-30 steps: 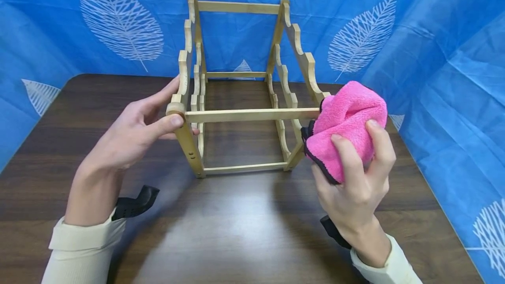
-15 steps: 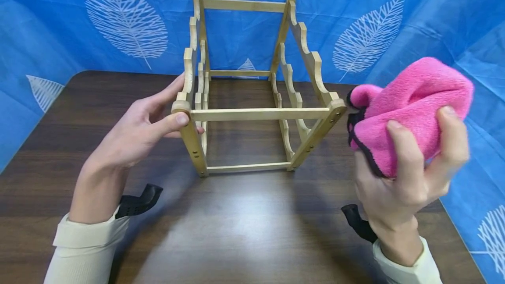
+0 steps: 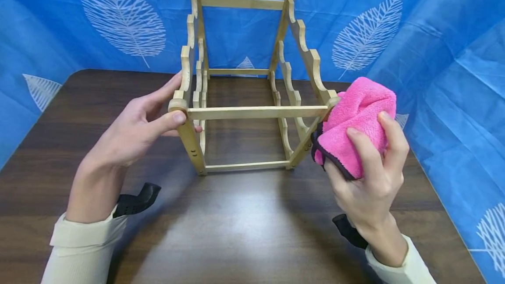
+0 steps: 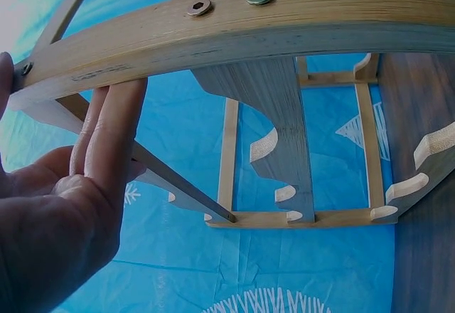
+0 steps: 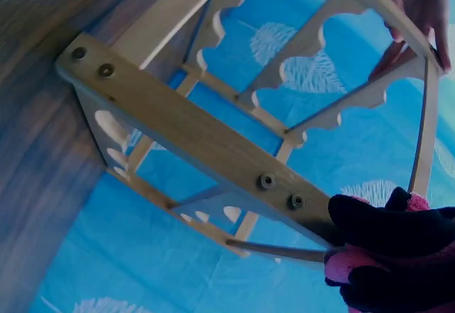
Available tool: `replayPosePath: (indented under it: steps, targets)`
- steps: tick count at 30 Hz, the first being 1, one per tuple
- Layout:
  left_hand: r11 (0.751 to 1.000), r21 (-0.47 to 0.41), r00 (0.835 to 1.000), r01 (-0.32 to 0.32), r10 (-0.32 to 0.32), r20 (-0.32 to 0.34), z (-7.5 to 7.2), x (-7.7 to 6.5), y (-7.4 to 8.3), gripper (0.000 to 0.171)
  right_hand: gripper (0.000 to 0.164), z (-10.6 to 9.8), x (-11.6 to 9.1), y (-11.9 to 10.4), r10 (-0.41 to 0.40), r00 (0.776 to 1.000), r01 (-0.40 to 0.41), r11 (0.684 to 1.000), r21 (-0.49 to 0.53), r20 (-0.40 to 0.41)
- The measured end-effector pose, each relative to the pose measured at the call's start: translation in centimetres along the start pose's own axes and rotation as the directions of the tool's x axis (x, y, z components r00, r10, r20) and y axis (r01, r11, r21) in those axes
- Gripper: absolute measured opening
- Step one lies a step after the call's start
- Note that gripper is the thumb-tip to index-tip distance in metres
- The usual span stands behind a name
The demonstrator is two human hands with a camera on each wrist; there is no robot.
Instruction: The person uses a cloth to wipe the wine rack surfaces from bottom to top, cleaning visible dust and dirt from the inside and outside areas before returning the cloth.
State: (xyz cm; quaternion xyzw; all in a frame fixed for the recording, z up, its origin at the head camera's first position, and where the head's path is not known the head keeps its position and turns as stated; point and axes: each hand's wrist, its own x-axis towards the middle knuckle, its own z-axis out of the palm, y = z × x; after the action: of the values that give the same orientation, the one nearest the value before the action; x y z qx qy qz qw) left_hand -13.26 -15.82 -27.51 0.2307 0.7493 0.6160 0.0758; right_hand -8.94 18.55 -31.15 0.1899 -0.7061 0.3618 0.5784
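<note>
A blue fabric backdrop (image 3: 240,27) printed with white leaves hangs beyond a person's left grip (image 3: 128,133) and right grip (image 3: 375,183). Below it spreads a dark brown wood-grain bench (image 3: 244,214), its rounded far corner beyond the left grip, its edge slanting past the outer side of the right, with room over the wood between the two wrists. A pale wooden rack (image 3: 258,112) of scalloped rails and straight bars stands between the grips, open through its middle. The left grip holds its near left corner, thumb in front, fingers on the outer side and behind. Cream sleeves (image 3: 84,249) cuff both forearms. The right grip, fingers bent, pinches a plush pink cloth (image 3: 355,117) with black edging, bunched beyond the fingertips and against the rack's near right corner. Black wrist-worn pieces (image 3: 138,198) jut below each grip. Round metal bolts (image 5: 266,181) stud the post beside the cloth.
</note>
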Motion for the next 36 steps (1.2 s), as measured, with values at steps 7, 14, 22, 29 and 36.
replayPosePath:
  steps: [7, 14, 22, 29, 36]
  targets:
    - [1.000, -0.003, 1.000, 0.001, -0.001, -0.013, 0.0, 0.0, 0.0, 0.062, 0.033, -0.6, -2.2, 0.2, 0.038, 0.988, -0.024, 0.995, -0.095, 0.150]
    - [1.000, -0.026, 1.000, -0.006, 0.005, -0.022, -0.1, -0.1, 0.0, 0.061, 0.038, -1.2, -3.2, 0.6, 0.087, 0.963, -0.054, 0.989, -0.136, 0.254]
    - [0.994, -0.103, 1.000, -0.020, 0.020, -0.004, -0.1, -0.1, -0.2, 0.061, 0.043, -2.1, -4.5, 0.7, 0.210, 0.870, -0.109, 0.964, -0.241, 0.446]
    - [0.999, -0.037, 1.000, 0.002, -0.002, -0.013, 0.0, -0.2, -0.2, 0.062, 0.047, -2.3, -5.5, 0.8, 0.296, 0.808, -0.167, 0.944, -0.284, 0.510]
    - [0.998, -0.069, 1.000, -0.005, 0.004, -0.007, -0.1, 0.0, -0.1, 0.062, 0.051, -2.1, -5.6, 1.1, 0.379, 0.722, -0.190, 0.913, -0.362, 0.578]
